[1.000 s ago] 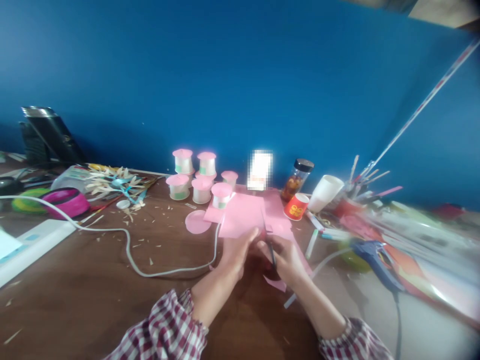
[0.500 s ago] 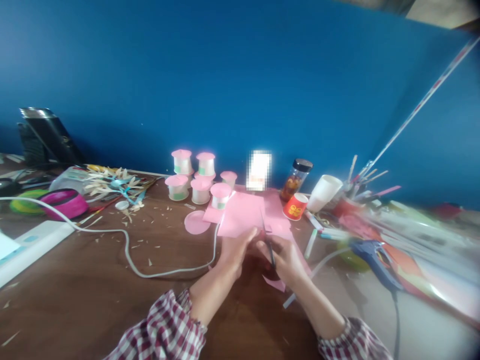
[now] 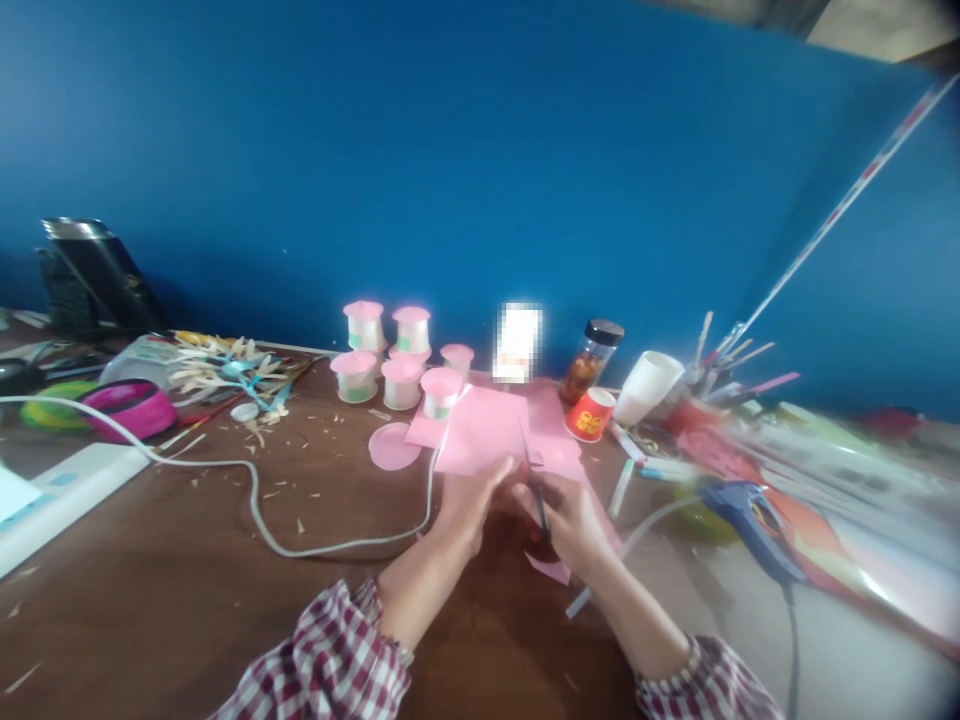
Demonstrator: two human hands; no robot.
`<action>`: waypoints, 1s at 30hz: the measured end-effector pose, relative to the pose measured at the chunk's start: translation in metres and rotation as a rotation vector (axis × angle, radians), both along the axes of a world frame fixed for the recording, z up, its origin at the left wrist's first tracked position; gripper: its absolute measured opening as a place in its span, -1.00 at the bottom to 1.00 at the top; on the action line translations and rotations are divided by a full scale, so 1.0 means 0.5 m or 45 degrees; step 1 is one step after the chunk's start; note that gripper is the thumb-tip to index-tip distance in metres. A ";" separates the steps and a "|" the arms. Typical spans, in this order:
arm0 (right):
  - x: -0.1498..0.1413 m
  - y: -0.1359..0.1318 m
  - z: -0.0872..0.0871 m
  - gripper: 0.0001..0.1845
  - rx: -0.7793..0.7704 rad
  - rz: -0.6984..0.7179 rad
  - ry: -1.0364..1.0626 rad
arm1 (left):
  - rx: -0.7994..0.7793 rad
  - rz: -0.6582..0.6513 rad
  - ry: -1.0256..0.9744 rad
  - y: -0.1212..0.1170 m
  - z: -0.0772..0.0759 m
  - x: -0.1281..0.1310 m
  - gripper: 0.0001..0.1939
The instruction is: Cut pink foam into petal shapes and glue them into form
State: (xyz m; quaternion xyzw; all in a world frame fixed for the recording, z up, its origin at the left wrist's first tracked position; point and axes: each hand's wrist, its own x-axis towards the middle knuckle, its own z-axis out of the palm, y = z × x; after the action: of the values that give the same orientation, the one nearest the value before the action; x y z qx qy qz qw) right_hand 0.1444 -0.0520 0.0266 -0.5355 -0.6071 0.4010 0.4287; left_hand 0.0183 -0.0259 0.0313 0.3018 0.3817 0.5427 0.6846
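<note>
Though scissors near paper edge, broad tabletop leftward.

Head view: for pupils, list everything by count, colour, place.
Wall: 1, blue, back.
Table: 1, brown, underneath.
Pink-topped cups: at least six, white, back.
Paper sheets: several, pink, centre.
Disc: 1, pink, left of sheets.
Blurred panel: 1, white, back.
Jar: 1, clear, right of panel.
Small cup: 1, red, before jar.
Large cup: 1, white, beside jar.
Corded tool: 1, blue-grey, right.
Cable: 1, white, left.
Power strip: 1, white, left.
Strip bundle: 1, cream, left.
Other clutter: uncounted, mixed, both sides.
Scissors: 1, dark, centre.
Left hand: 1, bare, centre.
Right hand: 1, bare, on scissors.
</note>
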 end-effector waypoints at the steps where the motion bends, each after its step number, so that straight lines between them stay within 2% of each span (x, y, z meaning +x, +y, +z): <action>1: 0.000 0.001 -0.001 -0.66 -0.004 0.006 0.019 | -0.001 0.001 0.003 0.000 -0.001 0.000 -0.66; 12: 0.005 0.005 -0.004 -0.60 0.016 0.039 0.068 | -0.054 -0.089 0.030 0.001 -0.008 -0.001 -0.64; 21: 0.010 0.004 0.003 -0.60 0.018 0.048 0.023 | -0.079 -0.055 0.032 0.006 -0.012 -0.003 -0.63; 25: 0.009 0.005 0.006 -0.61 0.035 0.047 0.009 | -0.059 0.017 0.042 0.006 -0.006 0.001 -0.63; 30: 0.007 0.005 0.009 -0.61 0.054 0.058 0.010 | -0.089 0.011 0.054 0.002 0.003 0.002 -0.70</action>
State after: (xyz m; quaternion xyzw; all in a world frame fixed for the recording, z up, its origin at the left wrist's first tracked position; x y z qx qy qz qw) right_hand 0.1477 -0.0493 0.0310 -0.5109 -0.6257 0.3998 0.4332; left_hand 0.0194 -0.0249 0.0327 0.2874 0.4160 0.5255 0.6843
